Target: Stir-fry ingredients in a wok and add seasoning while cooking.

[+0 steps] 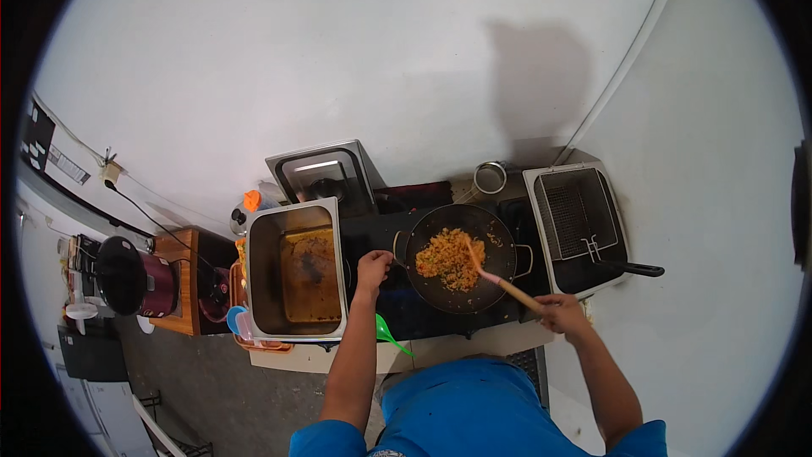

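A dark wok (501, 279) sits on the black stove (380, 298) in front of me. Orange-coloured fried rice (447, 257) with small bits in it is heaped in the wok, and loose grains cling to its right side. My left hand (374, 270) has its fingers closed at the wok's left loop handle (396, 244). In my right hand (561, 315) is the wooden handle of a spatula (517, 294). The spatula's pinkish head reaches into the rice. The wok's right loop handle (525, 260) is free of any hand.
Left of the stove stands a deep steel fryer tank (263, 266) holding brown oil, with a steel lid (317, 165) behind. On the right, a fryer (542, 228) has a wire basket (568, 219) with a black handle. A green funnel-like utensil (386, 332) lies near my left forearm. A strainer (490, 178) sits behind the wok.
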{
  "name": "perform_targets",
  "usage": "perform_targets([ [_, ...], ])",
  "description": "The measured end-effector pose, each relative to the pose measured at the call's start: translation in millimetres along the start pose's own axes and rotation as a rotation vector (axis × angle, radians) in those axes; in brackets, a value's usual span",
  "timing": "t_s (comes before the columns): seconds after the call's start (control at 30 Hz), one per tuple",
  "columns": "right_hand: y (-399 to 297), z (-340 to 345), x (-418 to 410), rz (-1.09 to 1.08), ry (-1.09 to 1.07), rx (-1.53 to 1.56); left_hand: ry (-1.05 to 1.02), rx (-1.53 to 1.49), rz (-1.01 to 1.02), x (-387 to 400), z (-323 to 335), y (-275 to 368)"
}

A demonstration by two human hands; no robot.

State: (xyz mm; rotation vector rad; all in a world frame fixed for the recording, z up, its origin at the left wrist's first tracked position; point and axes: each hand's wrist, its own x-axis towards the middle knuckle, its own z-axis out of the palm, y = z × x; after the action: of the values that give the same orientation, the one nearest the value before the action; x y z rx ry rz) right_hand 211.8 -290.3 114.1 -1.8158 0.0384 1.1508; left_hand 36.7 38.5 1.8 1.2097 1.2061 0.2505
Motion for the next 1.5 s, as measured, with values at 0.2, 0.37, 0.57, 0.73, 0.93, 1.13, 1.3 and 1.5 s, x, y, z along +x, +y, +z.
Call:
perform_targets([
  [0.2, -16.0, 24.6, 27.0, -0.13, 0.103, -0.318, 0.021, -0.027, 0.014, -0.8, 6.1, 4.1],
  [0.37, -34.3, 68.4, 2.0, -0.272, -0.026, -1.035, 0.019, -0.041, 0.024, -0.1, 3.9, 3.6],
  [0.57, -73.8, 42.8, -33.9, -0.213, -0.085, -1.336, 0.026, -0.045, 0.044, -3.8, 0.4, 3.0],
  [0.73, -15.4, 71.0, 10.4, -0.233, -0.168, -0.885, 0.012, -0.001, 0.058, 5.5, 8.9, -3.4],
  [0.93, 17.3, 102.1, 15.3, -0.02, 0.045, -0.079, -0.023, -0.032, 0.049, 4.6, 5.7, -2.2],
  [1.13, 22.0, 26.5, -1.2, 0.147, 0.005, 0.392, 0.021, -0.051, 0.031, 5.9, 1.2, 1.8],
  [1.3, -9.1, 18.2, 2.4, -0.067, 0.15, -0.234, 0.027, -0.069, 0.044, 4.6, 6.4, 3.9],
  [1.5, -14.5, 66.6, 2.4, -0.359, 0.141, -0.932, 0.012, -0.075, 0.045, 7.2, 11.1, 2.0],
])
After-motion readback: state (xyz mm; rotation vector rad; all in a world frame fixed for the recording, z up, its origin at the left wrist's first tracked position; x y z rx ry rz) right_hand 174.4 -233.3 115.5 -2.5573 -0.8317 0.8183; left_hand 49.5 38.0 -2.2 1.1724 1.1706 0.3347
